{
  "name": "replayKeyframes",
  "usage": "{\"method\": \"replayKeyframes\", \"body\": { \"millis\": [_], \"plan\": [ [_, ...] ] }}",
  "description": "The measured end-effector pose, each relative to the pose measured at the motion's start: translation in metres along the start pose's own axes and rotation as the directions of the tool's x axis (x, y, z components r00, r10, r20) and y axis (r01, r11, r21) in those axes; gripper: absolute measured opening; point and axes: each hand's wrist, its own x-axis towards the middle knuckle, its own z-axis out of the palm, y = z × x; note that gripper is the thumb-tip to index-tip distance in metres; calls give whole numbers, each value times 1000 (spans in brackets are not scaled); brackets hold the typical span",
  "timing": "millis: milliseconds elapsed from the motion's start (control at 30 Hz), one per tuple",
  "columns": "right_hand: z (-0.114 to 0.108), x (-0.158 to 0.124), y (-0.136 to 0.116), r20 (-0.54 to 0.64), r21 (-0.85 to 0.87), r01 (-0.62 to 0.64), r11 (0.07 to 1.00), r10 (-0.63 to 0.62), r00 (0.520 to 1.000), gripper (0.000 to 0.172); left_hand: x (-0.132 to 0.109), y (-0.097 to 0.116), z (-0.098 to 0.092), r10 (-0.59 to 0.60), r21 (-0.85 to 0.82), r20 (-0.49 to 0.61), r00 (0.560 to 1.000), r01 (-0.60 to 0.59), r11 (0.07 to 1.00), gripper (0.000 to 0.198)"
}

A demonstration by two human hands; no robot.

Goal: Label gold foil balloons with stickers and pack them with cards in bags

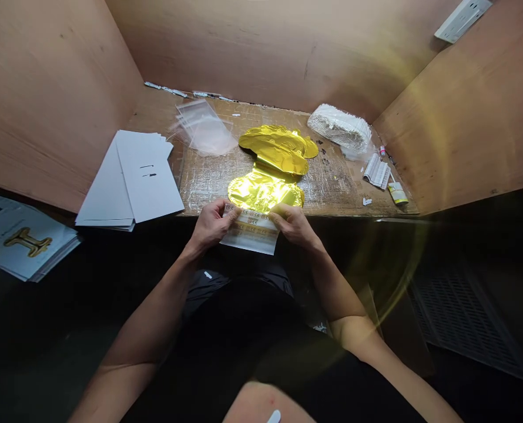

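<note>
My left hand point(213, 224) and my right hand point(293, 224) both pinch a printed white paper strip point(249, 233) at the bench's front edge. Its top edge meets the lower end of a shiny gold foil balloon point(267, 170), which lies folded and flat on the bench. My right fingers also rest against the foil. My fingers hide part of the strip's printing, and its small text is too small to read.
Plywood walls surround the bench point(332, 188) on three sides. A stack of white card sheets point(144, 179) lies to the left, with clear plastic bags point(204, 128) behind it. A plastic-wrapped white bundle point(338, 127), a small printed pack point(376, 171) and a small tube point(397, 192) lie to the right.
</note>
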Motion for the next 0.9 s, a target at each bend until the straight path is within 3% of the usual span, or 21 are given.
{"method": "replayKeyframes", "body": {
  "millis": [167,400,567,667,733,833,900],
  "plan": [
    [-5,1,2,94,-24,40,999,-38,995,25,-2,-5,2,17,91,-83,996,-10,996,42],
    [5,3,6,35,-177,324,929,-323,946,25,0,-6,4,45,138,-106,993,-30,990,40],
    [9,1,4,31,-237,403,884,-407,913,21,0,-6,-1,36,157,-111,993,-19,987,38],
    [4,12,6,-96,-78,283,956,-290,952,22,3,-16,-5,80,271,-43,996,-65,960,33],
    [1,28,11,-130,-28,154,988,-156,979,21,7,-26,-6,198,383,103,975,-223,896,26],
    [6,54,17,-7,-202,-3,979,2,1000,18,15,-40,-3,322,510,350,880,-467,722,16],
    [13,65,18,103,-413,-46,909,97,990,16,18,-47,-1,316,580,412,855,-513,633,13]
  ]
}}
